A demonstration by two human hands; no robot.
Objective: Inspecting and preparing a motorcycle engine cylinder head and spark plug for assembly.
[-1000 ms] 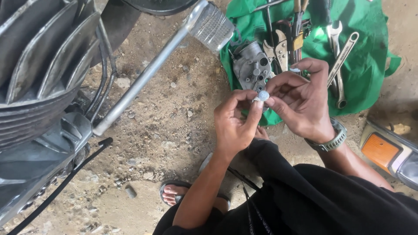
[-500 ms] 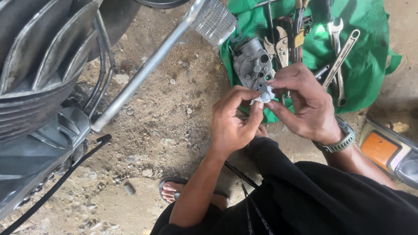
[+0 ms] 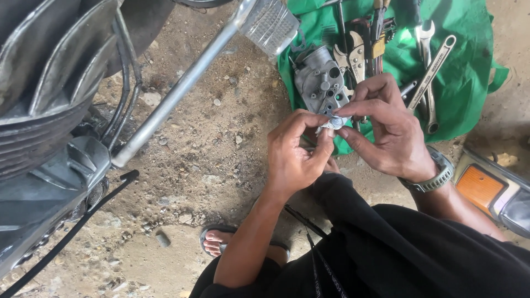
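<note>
My left hand and my right hand meet over the dirt ground, both pinching one small silvery metal part between fingertips and thumbs. My right wrist wears a grey watch. Just beyond the fingers a grey cast metal housing with several holes lies on a green cloth. Most of the small part is hidden by my fingers.
Wrenches and pliers lie spread on the green cloth. A motorcycle engine and a chrome kick lever with ribbed pedal stand at the left. An orange-lensed lamp rests at right. My sandalled foot is below.
Both hands have kept hold of the small part and turned it slightly between the fingertips; the right fingers have shifted over it. The view has drifted a little.
</note>
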